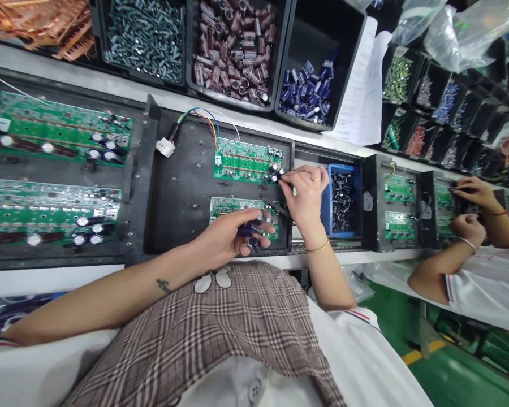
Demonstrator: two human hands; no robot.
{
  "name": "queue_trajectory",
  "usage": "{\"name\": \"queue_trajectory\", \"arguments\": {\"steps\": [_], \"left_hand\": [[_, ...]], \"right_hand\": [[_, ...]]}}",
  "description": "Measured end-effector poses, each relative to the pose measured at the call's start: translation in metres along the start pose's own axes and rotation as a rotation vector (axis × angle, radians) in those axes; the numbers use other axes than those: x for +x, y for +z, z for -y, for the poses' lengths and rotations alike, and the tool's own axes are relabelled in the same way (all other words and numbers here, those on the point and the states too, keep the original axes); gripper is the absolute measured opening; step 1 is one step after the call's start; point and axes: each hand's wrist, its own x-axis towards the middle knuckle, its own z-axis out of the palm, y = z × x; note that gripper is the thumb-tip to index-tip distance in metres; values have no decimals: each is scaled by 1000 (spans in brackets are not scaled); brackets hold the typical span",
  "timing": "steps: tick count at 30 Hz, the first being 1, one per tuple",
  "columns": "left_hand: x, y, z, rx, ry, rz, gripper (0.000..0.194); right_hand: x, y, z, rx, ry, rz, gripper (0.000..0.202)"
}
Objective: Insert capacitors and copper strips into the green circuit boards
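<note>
My left hand (233, 234) is cupped around several dark blue capacitors (253, 244), palm up over the lower green circuit board (220, 204). Fingers of my right hand (303, 195) are pinched at the right end of the upper circuit board (241, 161), against a cluster of dark capacitors with silver tops (275, 171). Whether a capacitor in that pinch is standing in the board or held free cannot be made out. Both boards lie in a black tray (182, 198). From the upper board runs a bundle of coloured wires with a white connector (165, 147).
Black bins of teal parts (146, 39), brown capacitors (237, 51) and blue capacitors (307, 90) line the back. A blue box (343, 230) of small dark capacitors sits at right. More populated boards (59, 127) lie left. A co-worker's hands (470, 226) work farther right.
</note>
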Motion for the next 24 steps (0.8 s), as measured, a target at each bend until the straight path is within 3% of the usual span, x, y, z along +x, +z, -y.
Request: {"name": "queue_trajectory", "arguments": {"steps": [6, 10, 13, 16, 18, 20, 24], "left_hand": [[-3, 2, 4, 52, 35, -39, 16], [-5, 1, 2, 68, 67, 30, 25], [-8, -1, 4, 39, 65, 129, 30], [-11, -2, 11, 10, 24, 207, 23], [-13, -2, 19, 38, -62, 198, 23], [-15, -4, 26, 117, -204, 155, 27], [-17, -9, 38, 287, -389, 189, 28]], "right_hand": [[1, -3, -3, 14, -24, 53, 14], [0, -28, 11, 131, 44, 128, 22], [-11, -57, 31, 446, 37, 328, 37], [-30, -75, 45, 761, 91, 539, 37], [-45, -74, 47, 836, 212, 526, 29], [-58, -68, 44, 753, 313, 416, 20], [-72, -52, 37, 479, 197, 306, 17]]}}
